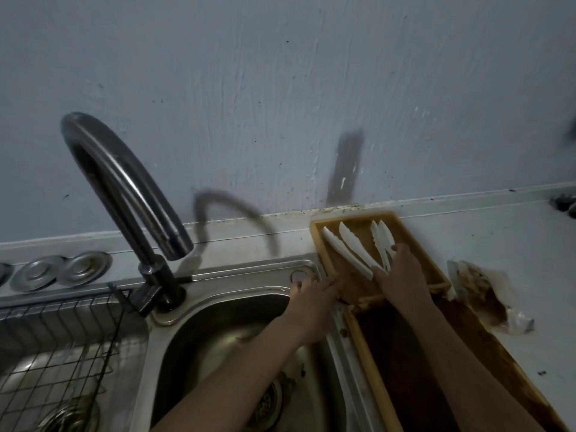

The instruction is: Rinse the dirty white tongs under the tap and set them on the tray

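Dim room. A scuffed pale grey painted wall backs a white table with dark specks along the joint. Set into it on my left is a stainless steel sink, its curved dark metal tap arching over the basin, no water visible at the spout. A black wire rack sits over the far-left basin. A crumpled clear plastic bag smeared brown lies on the table to the right.

A long yellow-brown wooden tray runs from near me toward the wall, just right of the sink. 2 pairs of white plastic tongs lie in its far compartment. The left pair of white tongs has its long axis diagonal, tips toward the wall and up-left. The right pair of white tongs runs nearly straight toward the wall, tips away from me.

My right hand lies palm down, fingers loosely spread, over the near ends of the right pair; whether it grips them I cannot tell. My left hand rests at the tray's left edge, fingers curled, carrying nothing visible.
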